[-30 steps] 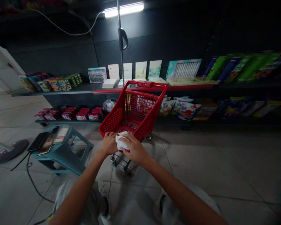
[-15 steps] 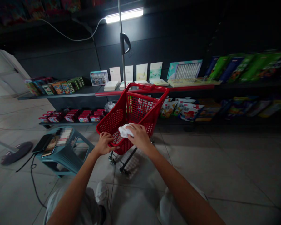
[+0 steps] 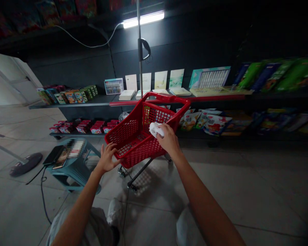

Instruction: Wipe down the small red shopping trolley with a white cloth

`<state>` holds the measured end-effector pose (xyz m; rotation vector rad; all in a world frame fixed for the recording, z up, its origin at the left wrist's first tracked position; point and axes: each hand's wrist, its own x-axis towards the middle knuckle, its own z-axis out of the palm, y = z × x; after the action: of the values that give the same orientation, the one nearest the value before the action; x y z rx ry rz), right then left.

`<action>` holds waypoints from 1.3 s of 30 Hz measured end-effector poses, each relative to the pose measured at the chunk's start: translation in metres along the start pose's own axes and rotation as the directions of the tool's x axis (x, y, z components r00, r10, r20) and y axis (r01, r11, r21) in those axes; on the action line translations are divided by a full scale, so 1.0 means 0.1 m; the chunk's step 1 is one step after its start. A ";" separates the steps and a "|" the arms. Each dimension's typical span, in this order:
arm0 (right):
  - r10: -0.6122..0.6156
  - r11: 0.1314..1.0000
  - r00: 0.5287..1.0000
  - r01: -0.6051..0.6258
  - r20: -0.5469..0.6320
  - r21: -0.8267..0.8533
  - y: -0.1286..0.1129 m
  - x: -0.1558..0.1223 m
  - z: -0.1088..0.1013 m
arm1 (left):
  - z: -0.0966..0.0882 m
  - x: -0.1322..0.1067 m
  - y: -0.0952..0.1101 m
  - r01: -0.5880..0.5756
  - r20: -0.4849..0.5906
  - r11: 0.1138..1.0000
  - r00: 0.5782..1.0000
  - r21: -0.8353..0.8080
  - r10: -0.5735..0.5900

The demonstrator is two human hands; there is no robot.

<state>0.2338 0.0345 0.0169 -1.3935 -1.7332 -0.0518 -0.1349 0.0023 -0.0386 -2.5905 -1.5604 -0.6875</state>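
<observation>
A small red shopping cart [image 3: 133, 131] stands on the tiled floor in front of me, its basket of plastic mesh holding nothing I can see. My left hand [image 3: 107, 158] grips the near left corner of the basket's rim. My right hand [image 3: 169, 139] is closed on a crumpled white cloth [image 3: 155, 129] and presses it on the basket's right rim, near the handle end. Both forearms reach forward from the bottom of the view.
A teal plastic stool [image 3: 74, 164] with a phone and cards on top stands to the left. A fan base [image 3: 25, 164] and cable lie further left. Dark shelves [image 3: 92, 99] with boxes, notebooks and snack bags run behind the cart. A metal pole [image 3: 140, 51] rises behind it.
My right hand has carried the cloth from the basket's near edge up along the right rim. The left hand has shifted to the near left corner. The view has moved slightly.
</observation>
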 end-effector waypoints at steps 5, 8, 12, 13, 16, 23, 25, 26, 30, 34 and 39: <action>-0.065 0.993 0.988 0.078 0.138 -0.087 -0.10 0.04 0.12 | 0.03 -0.03 -0.05 -0.011 0.010 0.998 1.000 -0.061 0.012; -0.067 0.988 0.980 0.092 0.186 -0.128 -0.24 0.02 0.18 | 0.11 -0.02 -0.09 0.041 -0.046 0.996 0.998 -0.076 -0.044; -0.068 0.991 0.981 0.087 0.181 -0.101 -0.40 -0.01 0.26 | 0.17 -0.01 -0.24 0.096 -0.061 0.991 0.993 -0.095 -0.102; -0.064 0.993 0.982 0.081 0.177 -0.092 -0.43 -0.02 0.28 | 0.15 -0.01 -0.28 0.102 -0.058 0.989 0.992 -0.103 -0.109; -0.069 0.994 0.982 0.082 0.176 -0.066 -0.49 -0.05 0.35 | 0.06 -0.04 -0.35 0.098 -0.051 0.986 0.993 -0.135 -0.105; -0.102 0.993 0.982 0.110 0.159 -0.042 -0.57 -0.09 0.48 | -0.20 -0.08 -0.78 0.263 -0.240 0.962 0.931 -0.078 -0.274; -0.093 0.994 0.983 0.101 0.157 -0.045 -0.57 -0.09 0.51 | -0.25 -0.10 -1.11 0.490 -0.323 0.871 0.828 0.022 -0.458; -0.088 0.994 0.984 0.096 0.153 -0.046 -0.57 -0.08 0.52 | -0.26 -0.12 -1.30 0.569 -0.335 0.819 0.787 0.073 -0.518; -0.082 0.994 0.985 0.092 0.153 -0.056 -0.58 -0.06 0.56 | -0.32 -0.22 -2.00 0.706 -0.261 0.679 0.707 0.200 -0.657; -0.065 0.994 0.984 0.079 0.168 -0.077 -0.60 -0.04 0.57 | -0.36 -0.23 -2.46 0.738 -0.130 0.639 0.671 0.218 -0.730; -0.066 0.994 0.984 0.080 0.168 -0.080 -0.60 -0.03 0.58 | -0.33 -0.07 -2.74 0.757 -0.049 0.618 0.640 0.213 -0.767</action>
<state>0.1511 0.0404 0.0075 -1.4307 -1.9400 -0.0535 -0.3825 0.1231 -0.0632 -1.6964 -2.6050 -0.4210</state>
